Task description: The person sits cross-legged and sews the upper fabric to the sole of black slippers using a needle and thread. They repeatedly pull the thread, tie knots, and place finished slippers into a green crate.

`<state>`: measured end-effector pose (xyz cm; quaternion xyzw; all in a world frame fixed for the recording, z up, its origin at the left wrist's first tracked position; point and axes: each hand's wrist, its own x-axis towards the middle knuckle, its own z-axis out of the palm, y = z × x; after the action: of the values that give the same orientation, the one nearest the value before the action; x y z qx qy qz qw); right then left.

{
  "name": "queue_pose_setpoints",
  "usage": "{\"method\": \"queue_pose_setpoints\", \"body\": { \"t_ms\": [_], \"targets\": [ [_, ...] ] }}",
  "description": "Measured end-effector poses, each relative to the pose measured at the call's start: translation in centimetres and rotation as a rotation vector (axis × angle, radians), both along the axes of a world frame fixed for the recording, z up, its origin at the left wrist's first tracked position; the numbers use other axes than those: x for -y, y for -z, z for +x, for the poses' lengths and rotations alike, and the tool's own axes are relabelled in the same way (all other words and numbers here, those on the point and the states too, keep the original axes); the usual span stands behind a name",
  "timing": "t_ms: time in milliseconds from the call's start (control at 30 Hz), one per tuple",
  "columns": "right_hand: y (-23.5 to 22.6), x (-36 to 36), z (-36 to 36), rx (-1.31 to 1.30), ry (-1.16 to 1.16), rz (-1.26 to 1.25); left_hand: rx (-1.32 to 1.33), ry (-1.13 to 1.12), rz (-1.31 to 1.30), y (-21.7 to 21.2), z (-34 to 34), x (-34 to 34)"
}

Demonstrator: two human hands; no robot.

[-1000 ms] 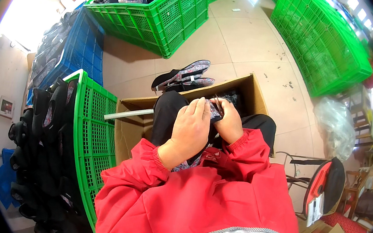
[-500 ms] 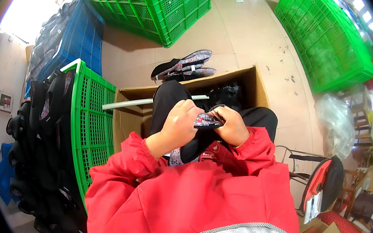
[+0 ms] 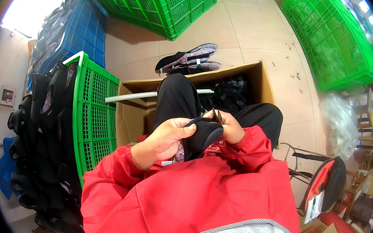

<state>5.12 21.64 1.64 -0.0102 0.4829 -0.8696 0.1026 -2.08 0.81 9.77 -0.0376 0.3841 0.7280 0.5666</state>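
Note:
A black cloth shoe (image 3: 204,135) with patterned lining is held over my lap, its dark toe end turned up. My left hand (image 3: 162,140) grips it from the left, thumb pressed on top. On its other side is my right hand (image 3: 230,127), closed around dark thread snips (image 3: 216,115) whose pointed blades stick up beside the shoe. Part of the snips is hidden by the fingers. Below my left wrist, a bit of floral lining and a white tag show in my lap.
Between my knees and beyond stands an open cardboard box (image 3: 266,86) with black items, a pale pole (image 3: 130,96) across it. Several shoes (image 3: 187,60) lie behind it. A green crate (image 3: 94,116) of black shoes is left; another green crate (image 3: 332,45) stands far right. A stool (image 3: 323,186) is near right.
The shoe has been turned so its black outside faces up instead of the floral lining. My left hand has shifted lower and left; the snips' blades now show upright at my right hand.

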Motion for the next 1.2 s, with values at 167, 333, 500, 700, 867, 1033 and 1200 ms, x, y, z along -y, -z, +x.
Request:
{"method": "queue_pose_setpoints", "body": {
  "t_ms": [167, 333, 500, 700, 867, 1033, 1200],
  "targets": [
    [0.4, 1.5, -0.9, 0.112, 0.08, -0.129, 0.234, 0.049, 0.235, 1.1, 0.3, -0.3],
    [1.7, 2.2, -2.1, 0.091, 0.01, -0.145, 0.353, -0.018, 0.315, 2.0, 1.5, -0.8],
    [6.9, 3.9, -3.0, -0.269, 0.182, 0.313, 0.154, -0.212, 0.341, 2.1, 2.2, -1.8],
    [4.8, 6.2, -0.3, 0.162, 0.339, -0.193, -0.091, -0.521, 0.297, 2.2, 0.4, -1.1],
    [4.3, 5.0, -0.1, 0.22, 0.19, -0.257, -0.12, -0.691, 0.169, 4.9, -0.2, -1.5],
    [3.7, 3.5, 0.0, 0.295, 0.109, -0.092, -0.159, -0.755, 0.059, 6.0, -0.7, -2.5],
    [6.7, 3.9, 0.7, 0.015, 0.339, 0.336, -0.216, -0.739, 0.057, 7.9, -0.4, -2.7]
  ]
}}
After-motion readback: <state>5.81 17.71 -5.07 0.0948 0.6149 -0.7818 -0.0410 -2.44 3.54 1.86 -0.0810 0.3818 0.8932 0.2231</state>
